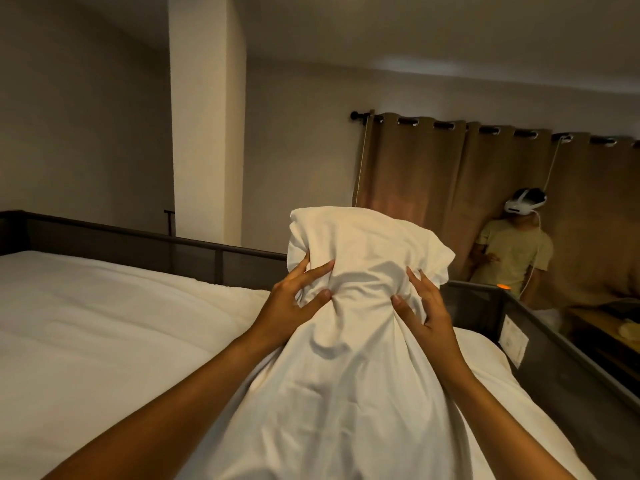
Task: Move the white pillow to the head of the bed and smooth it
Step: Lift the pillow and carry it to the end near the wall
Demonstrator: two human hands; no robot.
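Head view. You look across a bed [104, 323] covered in a smooth white sheet, bounded at its far side and right side by a dark metal rail [194, 242]. Behind it stand a pale wall and a white pillar [207, 116]. To the right, brown eyelet curtains [450, 188] hang from a dark rod; before them stands a second person [516, 254] in a light T-shirt wearing a white headset. A low wooden table [602, 327] lies beyond the right rail.

The white pillow [356, 306] is raised above the right part of the bed, between your forearms. Its long axis runs from you toward the far rail, the far end lifted and pointing up and away, the near end draping wide toward you. Your left hand [291, 299] and right hand [426, 306] each pinch a bunch of the pillow's fabric between thumb and spread fingers, one on either side of a gathered waist.
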